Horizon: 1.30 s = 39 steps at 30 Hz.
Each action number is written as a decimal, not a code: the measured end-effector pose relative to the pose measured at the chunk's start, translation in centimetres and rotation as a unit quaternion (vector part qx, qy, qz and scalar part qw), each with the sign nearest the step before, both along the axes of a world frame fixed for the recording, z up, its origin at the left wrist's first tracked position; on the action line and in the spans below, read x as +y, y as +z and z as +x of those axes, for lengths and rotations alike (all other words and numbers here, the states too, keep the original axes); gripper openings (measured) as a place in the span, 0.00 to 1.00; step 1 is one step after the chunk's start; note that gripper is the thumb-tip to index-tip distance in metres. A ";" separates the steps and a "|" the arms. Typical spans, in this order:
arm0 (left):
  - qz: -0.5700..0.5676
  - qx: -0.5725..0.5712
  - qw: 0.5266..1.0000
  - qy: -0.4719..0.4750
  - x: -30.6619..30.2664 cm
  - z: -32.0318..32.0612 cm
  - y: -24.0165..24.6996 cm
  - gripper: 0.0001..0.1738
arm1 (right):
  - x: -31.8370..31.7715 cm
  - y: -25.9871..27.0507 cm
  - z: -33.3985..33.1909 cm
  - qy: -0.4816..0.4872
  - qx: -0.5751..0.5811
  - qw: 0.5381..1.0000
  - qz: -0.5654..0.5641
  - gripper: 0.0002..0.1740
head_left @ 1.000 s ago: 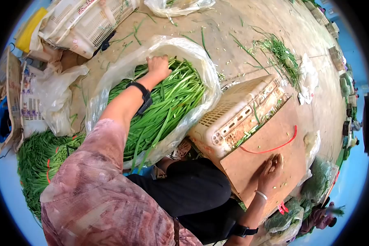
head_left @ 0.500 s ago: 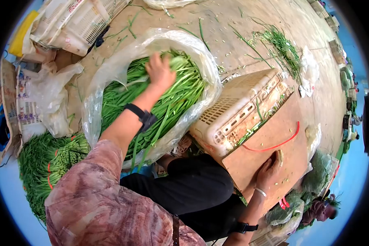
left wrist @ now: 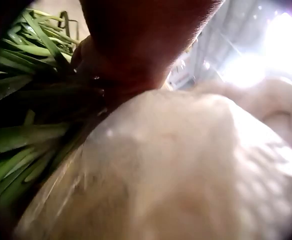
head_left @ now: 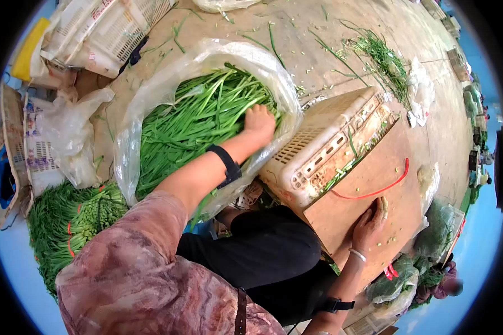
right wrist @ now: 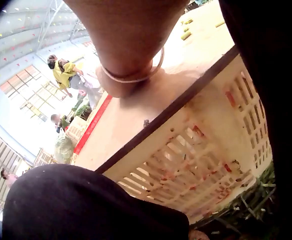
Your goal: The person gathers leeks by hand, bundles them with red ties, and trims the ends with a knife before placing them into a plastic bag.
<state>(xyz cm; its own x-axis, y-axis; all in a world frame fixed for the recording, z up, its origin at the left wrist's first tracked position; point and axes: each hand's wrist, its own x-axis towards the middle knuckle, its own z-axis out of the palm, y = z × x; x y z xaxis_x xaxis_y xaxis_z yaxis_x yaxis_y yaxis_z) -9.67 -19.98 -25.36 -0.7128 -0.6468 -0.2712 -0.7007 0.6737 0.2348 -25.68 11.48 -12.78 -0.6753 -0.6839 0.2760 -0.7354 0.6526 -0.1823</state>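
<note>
A clear plastic bag [head_left: 129,134] stands open, full of long green stalks [head_left: 179,137]. My left hand [head_left: 260,124] is at the bag's right side, its fingers curled down round stalks near their ends; the fingertips are hidden. The left wrist view has the hand [left wrist: 131,55] dark beside stalks [left wrist: 26,135], above the bag's plastic [left wrist: 176,150]. With fingers loosely bent, my right hand [head_left: 369,228] rests on a brown board [head_left: 341,223] that lies over a cream crate [head_left: 307,162]. In the right wrist view that hand [right wrist: 126,87] lies on the board's surface [right wrist: 98,145].
Bundled greens [head_left: 89,218] with red bands lie at the left. Crates [head_left: 106,42] and loose plastic [head_left: 72,134] are at the upper left. Loose stalks [head_left: 383,61] and a white bag [head_left: 420,92] lie on the floor beyond the crate. A red strap [head_left: 374,192] crosses the board.
My left hand has moved from the bag's upper middle to the right and toward me, over the stalk ends. My right hand stays on the board, with little shift.
</note>
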 end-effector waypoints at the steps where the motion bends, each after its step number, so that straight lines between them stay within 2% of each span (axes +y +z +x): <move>1: -0.035 -0.041 0.998 -0.023 0.6 -0.7 -0.5 0.28 | 0.0 0.0 -0.2 0.004 0.001 1.000 0.002 0.21; 3: -0.015 -0.026 0.999 -0.045 1.2 -0.8 -1.2 0.28 | 0.2 0.0 -0.2 0.008 0.001 1.000 0.004 0.21; 5: -0.042 -0.031 0.998 0.033 1.2 -0.4 -1.5 0.22 | 0.1 0.2 -0.3 0.011 -0.001 1.000 0.008 0.21; 6: -0.016 -0.035 0.997 0.064 0.3 -0.1 -1.9 0.25 | 0.0 0.4 -0.2 0.011 -0.001 1.000 0.009 0.21; 7: 0.047 -0.019 0.994 0.094 -0.3 0.5 -0.1 0.31 | -0.2 0.6 0.0 0.005 -0.013 1.000 0.004 0.21; 9: 0.081 -0.052 0.988 0.120 -0.9 0.0 -0.3 0.40 | -0.1 0.7 0.2 -0.005 -0.027 1.000 -0.001 0.20; 13: 0.072 -0.101 0.987 0.098 -0.7 -1.2 -0.3 0.43 | -0.2 0.9 -0.1 0.011 -0.020 1.000 0.002 0.20; 15: 0.149 -0.088 0.978 0.116 -1.3 -0.6 0.1 0.46 | 0.0 1.0 -0.3 0.008 -0.021 1.000 0.008 0.20; 18: 0.182 -0.094 0.972 0.112 -2.7 -0.6 -1.7 0.48 | -0.2 1.1 -0.2 0.014 -0.024 1.000 0.007 0.20; 19: 0.201 -0.087 0.970 0.108 -3.5 -0.6 -1.7 0.48 | -0.2 1.2 -0.3 0.014 -0.022 1.000 0.003 0.20; 21: 0.200 -0.037 0.975 0.090 -4.2 0.4 -1.3 0.40 | -0.1 1.4 -0.4 0.013 -0.044 0.999 0.005 0.21; 22: 0.206 0.028 0.973 0.095 -4.2 1.4 -0.3 0.46 | -0.1 1.4 -0.5 0.010 -0.043 0.999 0.003 0.21; 25: 0.368 0.179 0.905 0.118 -5.3 4.4 1.8 0.43 | 0.0 1.3 -0.3 0.015 -0.045 0.999 -0.001 0.21; 28: 0.471 0.270 0.837 0.069 -6.5 8.0 4.1 0.39 | 0.3 1.1 -0.6 0.015 -0.051 0.999 -0.002 0.20; 29: 0.503 0.284 0.811 0.095 -6.6 8.8 4.6 0.39 | 0.3 1.1 -0.5 0.021 -0.047 0.999 -0.005 0.20; 31: 0.438 0.280 0.850 0.087 -6.4 9.1 4.8 0.37 | 0.1 1.2 -0.7 0.028 -0.039 0.999 -0.012 0.20; 32: 0.384 0.251 0.885 0.079 -6.3 8.8 3.6 0.36 | 0.2 1.1 -0.7 0.025 -0.041 0.999 -0.010 0.20; 33: 0.357 0.212 0.906 0.080 -5.6 8.1 4.1 0.32 | 0.2 1.1 -0.6 0.022 -0.042 0.999 -0.009 0.20; 34: 0.225 0.164 0.960 0.041 -4.5 7.2 3.5 0.35 | 0.1 1.2 -0.6 0.022 -0.039 0.999 -0.009 0.20; 35: 0.088 0.113 0.990 0.001 -3.2 6.3 2.7 0.38 | 0.0 1.2 -0.5 0.011 -0.045 0.999 -0.003 0.20; 37: 0.036 0.048 0.997 -0.049 -0.9 4.6 2.7 0.47 | -0.3 1.4 -0.3 0.000 -0.047 0.999 0.003 0.19; 38: 0.047 0.039 0.996 -0.070 -0.2 3.9 2.0 0.51 | -0.5 1.5 -0.1 -0.001 -0.047 0.999 0.002 0.20; 39: 0.050 0.041 0.995 -0.071 -0.2 3.6 2.4 0.51 | -0.4 1.6 0.1 -0.002 -0.049 0.999 0.002 0.20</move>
<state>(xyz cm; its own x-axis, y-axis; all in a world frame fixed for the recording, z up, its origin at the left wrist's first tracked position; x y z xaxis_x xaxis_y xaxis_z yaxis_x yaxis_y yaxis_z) -6.08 -20.13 -23.01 -0.8175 -0.5103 -0.2671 -0.5758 0.7349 0.3583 -25.58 11.03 -11.21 -0.7013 -0.6825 0.2057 -0.7120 0.6563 -0.2496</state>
